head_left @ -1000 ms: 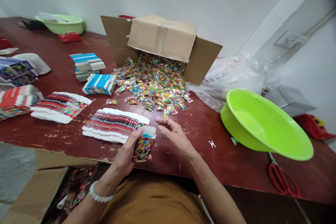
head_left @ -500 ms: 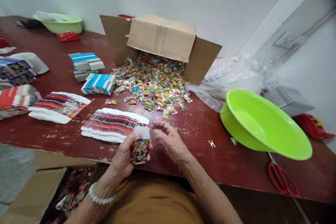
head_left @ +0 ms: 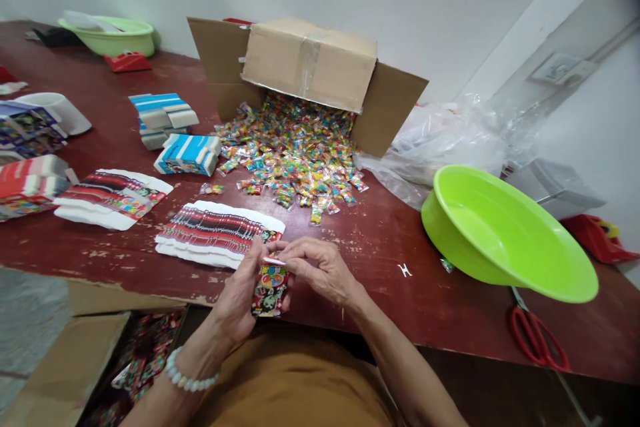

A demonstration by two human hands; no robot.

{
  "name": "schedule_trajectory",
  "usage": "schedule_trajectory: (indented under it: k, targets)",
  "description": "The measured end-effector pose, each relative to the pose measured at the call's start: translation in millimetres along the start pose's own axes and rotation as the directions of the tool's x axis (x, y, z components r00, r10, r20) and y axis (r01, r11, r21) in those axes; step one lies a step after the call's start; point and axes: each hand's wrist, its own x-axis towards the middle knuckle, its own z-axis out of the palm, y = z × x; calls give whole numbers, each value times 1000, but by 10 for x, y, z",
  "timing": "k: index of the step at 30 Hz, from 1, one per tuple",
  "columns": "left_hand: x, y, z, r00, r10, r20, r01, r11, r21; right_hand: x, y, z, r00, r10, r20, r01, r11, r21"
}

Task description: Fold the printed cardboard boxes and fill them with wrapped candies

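My left hand (head_left: 239, 303) is wrapped round a small printed candy box (head_left: 271, 290), held upright near the table's front edge. At the top of this box, the fingers of my right hand (head_left: 320, 270) pinch its white-edged flap, now folded down. Just behind my hands lies a fanned stack of flat printed cartons (head_left: 215, 233), red and black with white edges. Farther back, a heap of small wrapped candies (head_left: 300, 153) spills out of a cardboard box (head_left: 313, 67) lying on its side.
At the right stand a tilted green basin (head_left: 515, 233) and red-handled scissors (head_left: 537, 337). To the left are another carton stack (head_left: 113, 197), blue carton bundles (head_left: 187, 153) and a red carton bundle (head_left: 33, 187). An open box (head_left: 143, 360) of filled packs sits below the table edge.
My right hand has moved left onto the top of the candy box. The flap that stood up is now pressed down under its fingers. My left hand keeps its hold.
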Motion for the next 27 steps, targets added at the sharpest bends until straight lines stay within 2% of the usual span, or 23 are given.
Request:
schedule_trajectory:
  k: [2, 5, 8, 10, 12, 15, 17, 20, 22, 24, 25, 26, 27]
  targets:
    - [15, -12, 18, 1000, 9, 1, -9, 1000, 1, 8, 29, -1, 994, 111, 5, -111, 990, 85]
    - [31, -25, 44, 999, 52, -3, -52, 998, 29, 63, 71, 43, 952, 299, -64, -279, 935, 220]
    - [34, -23, 35, 997, 80, -7, -79, 995, 60, 125, 54, 80, 931, 355, -87, -315, 899, 303]
    - [27, -9, 15, 997, 75, -11, -74, 994, 77, 139, 19, 75, 942, 332, -47, -296, 890, 347]
    - [19, 10, -4, 999, 45, -16, -44, 996, 73, 123, -14, 52, 965, 263, -7, -247, 917, 314]
    - [22, 26, -13, 999, 2, -54, -1, 1000, 20, 65, -24, 30, 995, 91, 47, -93, 994, 62]
    - [37, 19, -14, 992, 0, -127, -4, 1000, -26, 28, 12, 58, 998, 14, 62, -6, 993, -121]
    - [35, 5, -71, 982, 16, -187, -23, 999, -32, 1, 129, 157, 996, -14, 90, 28, 986, -165]
    - [-33, 17, -212, 982, 85, -171, -78, 996, 47, 20, 239, 207, 993, 47, 111, -32, 991, -131]
    - [-199, 46, -485, 951, 217, -218, -172, 963, 208, 85, 368, 199, 986, 165, 37, -157, 975, -155]
    - [-325, 62, -673, 914, 301, -272, -209, 925, 319, 138, 438, 171, 976, 218, -29, -219, 955, -200]
    - [-479, 73, -891, 855, 373, -361, -196, 876, 440, 201, 508, 133, 964, 240, -110, -262, 928, -265]
    - [-655, 79, -1130, 776, 435, -457, -121, 813, 569, 271, 577, 92, 959, 229, -164, -274, 896, -349]
